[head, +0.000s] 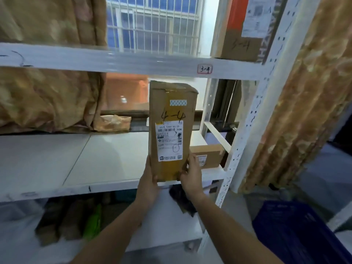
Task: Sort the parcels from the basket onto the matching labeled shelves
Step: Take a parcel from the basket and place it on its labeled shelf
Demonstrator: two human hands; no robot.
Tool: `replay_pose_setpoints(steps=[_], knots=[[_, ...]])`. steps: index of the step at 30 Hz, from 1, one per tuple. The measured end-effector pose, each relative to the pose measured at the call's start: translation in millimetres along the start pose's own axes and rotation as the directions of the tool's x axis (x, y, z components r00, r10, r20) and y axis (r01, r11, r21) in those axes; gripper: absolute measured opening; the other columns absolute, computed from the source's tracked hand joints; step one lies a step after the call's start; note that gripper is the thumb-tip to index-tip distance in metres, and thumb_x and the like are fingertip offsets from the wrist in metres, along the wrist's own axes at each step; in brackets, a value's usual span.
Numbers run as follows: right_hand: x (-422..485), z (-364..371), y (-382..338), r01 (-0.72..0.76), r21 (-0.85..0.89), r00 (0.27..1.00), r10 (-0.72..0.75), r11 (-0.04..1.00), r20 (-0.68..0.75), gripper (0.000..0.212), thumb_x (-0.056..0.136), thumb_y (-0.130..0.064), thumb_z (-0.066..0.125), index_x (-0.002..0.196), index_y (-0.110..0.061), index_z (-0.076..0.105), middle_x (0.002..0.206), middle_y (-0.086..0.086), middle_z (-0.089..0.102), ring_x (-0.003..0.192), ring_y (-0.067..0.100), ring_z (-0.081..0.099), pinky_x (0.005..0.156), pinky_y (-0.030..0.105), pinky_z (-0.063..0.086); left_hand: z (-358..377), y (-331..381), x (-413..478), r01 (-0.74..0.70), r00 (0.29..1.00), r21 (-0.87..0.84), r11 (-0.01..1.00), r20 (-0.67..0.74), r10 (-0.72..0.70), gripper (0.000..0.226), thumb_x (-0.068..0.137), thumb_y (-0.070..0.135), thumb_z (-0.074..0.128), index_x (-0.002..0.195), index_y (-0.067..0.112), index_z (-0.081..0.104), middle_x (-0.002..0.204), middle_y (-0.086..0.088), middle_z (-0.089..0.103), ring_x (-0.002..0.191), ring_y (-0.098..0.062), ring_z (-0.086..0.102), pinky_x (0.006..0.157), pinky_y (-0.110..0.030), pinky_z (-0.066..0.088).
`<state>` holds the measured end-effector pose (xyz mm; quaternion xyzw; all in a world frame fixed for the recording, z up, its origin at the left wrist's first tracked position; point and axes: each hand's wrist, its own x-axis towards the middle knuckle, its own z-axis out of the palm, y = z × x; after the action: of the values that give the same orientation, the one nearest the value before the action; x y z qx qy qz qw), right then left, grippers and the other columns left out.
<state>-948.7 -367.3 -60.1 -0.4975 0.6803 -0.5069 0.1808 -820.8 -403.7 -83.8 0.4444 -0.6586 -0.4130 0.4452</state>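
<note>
Two bare hands grip the lower end of a tall cardboard parcel [171,130] marked "4-4": the left hand [149,180] clasps its lower left edge and the right hand [191,176] its lower right edge, holding it upright in front of the white shelf [76,159]. Above it, a shelf label [204,69] reads "3-4", with a box [238,46] marked likewise on the level above; a smaller box [207,155] lies on the shelf just behind the right hand, and a blue basket [297,231] stands at lower right.
</note>
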Motion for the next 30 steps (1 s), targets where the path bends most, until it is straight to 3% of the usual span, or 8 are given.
replay_pose_setpoints(steps=[1,3,5,7,13,20,24,30], knots=[[6.0,7.7,12.6,-0.01,0.017,1.0,0.009,1.0,0.017,0.071,0.082,0.016,0.046,0.144,-0.019,0.037,0.134,0.002,0.044,0.122,0.011,0.043,0.112,0.035,0.039,6.0,-13.6,5.8,0.018,1.0,-0.019,1.0,0.023,-0.017,0.069,0.081,0.073,0.027,0.14,0.036,0.027,0.131,0.015,0.049,0.129,-0.025,0.045,0.084,-0.01,0.049],[17.6,23.0,32.7,-0.007,0.1,0.999,0.002,0.995,0.05,0.07,0.083,0.016,0.043,0.138,-0.027,0.042,0.129,-0.007,0.05,0.116,-0.004,0.047,0.109,0.026,0.041,13.0,-37.6,18.0,0.092,0.995,-0.085,0.992,0.055,-0.088,0.033,0.101,0.034,0.028,0.133,0.042,0.022,0.132,0.025,0.038,0.128,-0.01,0.042,0.074,0.005,0.042],[30.5,36.4,46.9,-0.005,0.18,0.997,-0.009,0.984,0.077,0.072,0.085,0.015,0.04,0.128,-0.043,0.043,0.119,-0.024,0.055,0.111,-0.017,0.049,0.098,0.007,0.041,17.6,-56.8,35.8,0.121,0.989,-0.088,0.989,0.095,-0.113,0.038,0.103,0.017,0.026,0.132,0.041,0.019,0.135,0.022,0.033,0.119,0.0,0.039,0.073,0.007,0.04],[46.6,52.0,58.9,-0.034,0.22,0.996,0.014,0.975,0.093,0.069,0.089,0.012,0.039,0.128,-0.046,0.043,0.118,-0.029,0.055,0.112,-0.019,0.049,0.094,0.002,0.04,18.4,-78.4,53.3,0.132,0.987,-0.075,0.988,0.104,-0.124,0.039,0.103,0.016,0.026,0.135,0.037,0.017,0.134,0.023,0.031,0.117,0.001,0.041,0.075,0.003,0.043],[78.8,94.0,87.5,-0.124,0.287,0.989,0.094,0.95,0.117,0.075,0.088,0.017,0.04,0.119,-0.051,0.041,0.117,-0.028,0.052,0.115,0.0,0.053,0.103,0.035,0.049,14.4,-123.3,92.3,0.103,0.988,0.0,0.995,0.114,-0.102,0.055,0.099,0.03,0.032,0.145,0.039,0.002,0.153,0.011,0.023,0.133,-0.007,0.032,0.103,-0.027,0.034],[91.3,122.2,110.7,-0.116,0.402,0.993,0.098,0.909,0.065,0.052,0.096,0.008,0.042,0.133,-0.029,0.04,0.115,-0.032,0.058,0.112,-0.016,0.053,0.089,0.009,0.05,17.8,-139.6,111.1,0.068,0.991,0.035,0.997,0.11,-0.071,0.063,0.098,0.034,0.035,0.148,0.036,-0.003,0.157,0.008,0.017,0.143,-0.015,0.026,0.113,-0.048,0.032],[99.1,127.9,112.6,-0.092,0.388,0.996,0.081,0.917,0.045,0.067,0.084,0.012,0.051,0.141,-0.018,0.032,0.122,-0.031,0.052,0.118,-0.011,0.05,0.089,0.006,0.046,20.6,-146.1,120.8,0.067,0.987,0.04,0.997,0.14,-0.072,0.066,0.1,0.025,0.037,0.148,0.038,-0.006,0.157,0.011,0.015,0.143,-0.014,0.025,0.113,-0.05,0.032],[107.2,132.5,115.5,-0.142,0.359,0.989,0.113,0.922,0.1,0.087,0.078,0.013,0.056,0.147,-0.028,0.022,0.131,-0.024,0.048,0.122,-0.014,0.045,0.088,0.005,0.046,20.0,-153.1,130.1,0.061,0.981,0.064,0.996,0.179,-0.072,0.078,0.096,0.01,0.042,0.147,0.038,-0.011,0.158,0.011,0.012,0.143,-0.014,0.024,0.114,-0.048,0.03]])
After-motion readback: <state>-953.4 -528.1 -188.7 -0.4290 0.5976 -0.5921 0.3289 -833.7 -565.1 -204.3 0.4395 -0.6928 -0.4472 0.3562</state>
